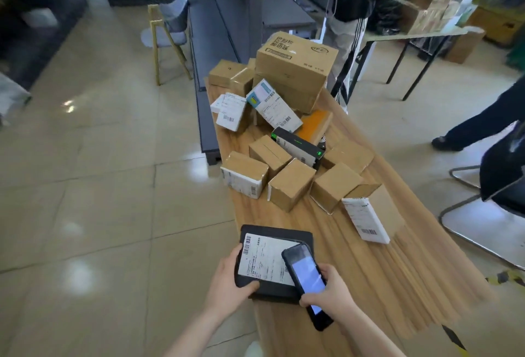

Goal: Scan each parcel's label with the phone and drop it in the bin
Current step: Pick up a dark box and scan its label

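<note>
My left hand (227, 277) grips the left edge of a flat black parcel (272, 236) with a white label (265, 258) facing up, at the near left edge of the wooden table (397, 271). A black phone (305, 274) with a lit screen is held in my right hand (331, 291), tilted over the label's right side. Further along the table lie several brown cardboard parcels (289, 183), some with white labels, and a big carton (295, 72) at the far end. No bin is in view.
A black device with green lights (297, 148) and an orange box (315, 125) lie among the parcels. Grey shelving (207, 44) stands left of the table. A person (352, 1) stands at the far end, another person's leg (483, 121) and a chair (483, 214) at right.
</note>
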